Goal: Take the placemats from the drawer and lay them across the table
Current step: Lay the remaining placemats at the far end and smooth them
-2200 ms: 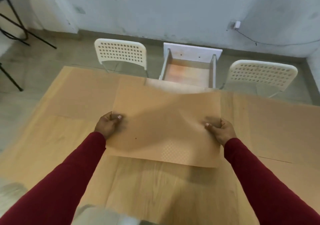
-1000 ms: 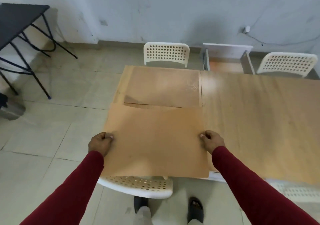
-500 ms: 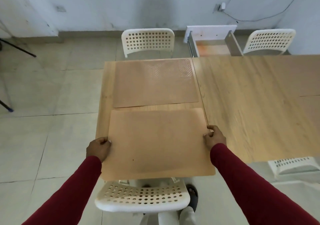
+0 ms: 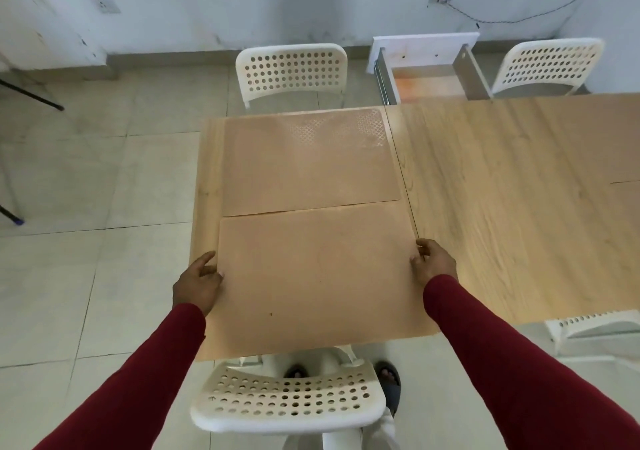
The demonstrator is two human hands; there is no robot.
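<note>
Both hands, left hand [image 4: 198, 285] and right hand [image 4: 433, 263], are loosely opened against the near placemat's [image 4: 317, 276] short edges. Its long axis is laid crosswise between them on the tabletop [image 4: 502, 190], both equally near.

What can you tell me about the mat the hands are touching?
The near placemat is a thin, flat, tan rectangle, matte, with a tiny dark speck low on it. It lies flat on the wooden table, at its left end, long side toward the person, and its near edge reaches the table's edge. Its far edge meets the far placemat. The left hand touches its left edge with open fingers; the right hand touches its right edge. A white chair sits below.
</note>
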